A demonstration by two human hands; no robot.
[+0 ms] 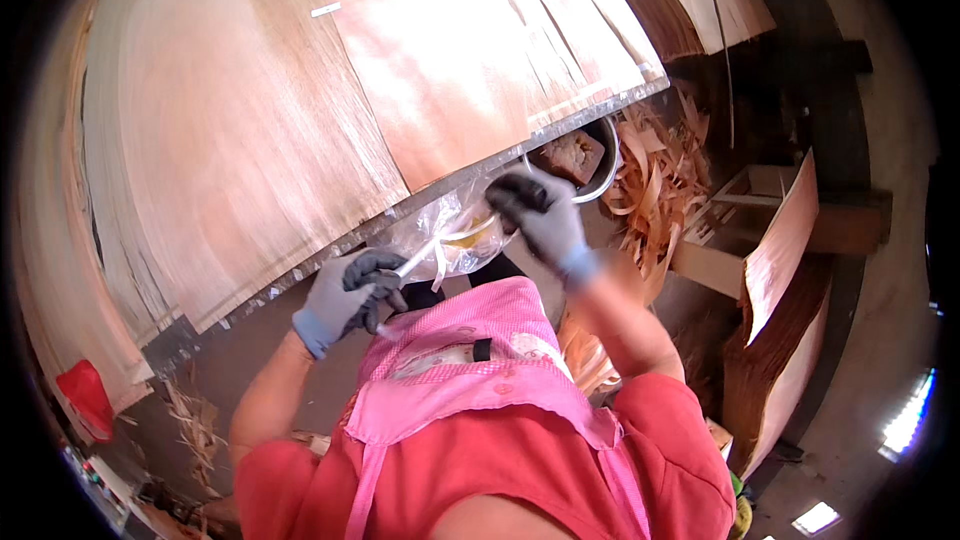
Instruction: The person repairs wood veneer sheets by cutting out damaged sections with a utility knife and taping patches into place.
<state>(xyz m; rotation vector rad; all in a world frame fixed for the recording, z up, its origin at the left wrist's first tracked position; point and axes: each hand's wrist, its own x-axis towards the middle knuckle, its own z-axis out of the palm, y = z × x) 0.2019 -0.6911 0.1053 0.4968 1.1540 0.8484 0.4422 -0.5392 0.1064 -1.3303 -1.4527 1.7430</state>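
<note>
My left hand (350, 295), in a grey glove with dark fingers, is closed on one end of a narrow white strip (420, 255). The strip runs over a clear plastic bag (465, 258) hanging at the table edge, and curls toward my right hand. Something yellowish shows inside the bag. My right hand (540, 210), gloved the same way, is bent beside the bag and smeared by motion; whether its fingers grip anything is unclear. Beyond both hands, large thin wood veneer sheets (260, 110) cover the table.
A round container (612, 165) with a brownish block in it sits below the table edge at right. Wood shavings (650, 180) heap beside it. Farther right stands a wooden frame (710, 260) with a leaning veneer piece (780, 250). A red object (85, 398) lies at far left.
</note>
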